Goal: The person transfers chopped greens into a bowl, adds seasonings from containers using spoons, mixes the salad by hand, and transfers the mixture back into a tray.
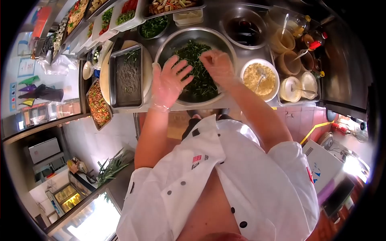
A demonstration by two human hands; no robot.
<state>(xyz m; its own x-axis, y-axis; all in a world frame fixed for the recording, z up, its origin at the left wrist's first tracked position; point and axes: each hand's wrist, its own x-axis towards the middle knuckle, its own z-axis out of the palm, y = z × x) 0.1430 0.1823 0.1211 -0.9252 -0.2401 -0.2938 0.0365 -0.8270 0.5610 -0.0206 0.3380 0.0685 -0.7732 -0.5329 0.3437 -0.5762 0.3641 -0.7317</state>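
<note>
A wide metal bowl (171,43) full of chopped green leaves (197,86) stands in front of me on the counter. Over its left rim is my left hand (171,80), in a clear plastic glove, with its fingers spread and nothing held. My right hand (220,67), gloved too, hangs above the right side of the greens. Its fingers are curled and pinched together; whatever they may hold is too small to make out. To the left, a grey metal tray (125,102) with a few green scraps rests on a round wooden board (105,76).
Right of the bowl stands a white bowl of pale yellow paste with a spoon (260,78). Behind it is a metal bowl of dark liquid (243,32). Sauce tubs (290,62) and bottles line the right. Trays of chopped vegetables (130,16) and a tray of diced mix (99,105) are left.
</note>
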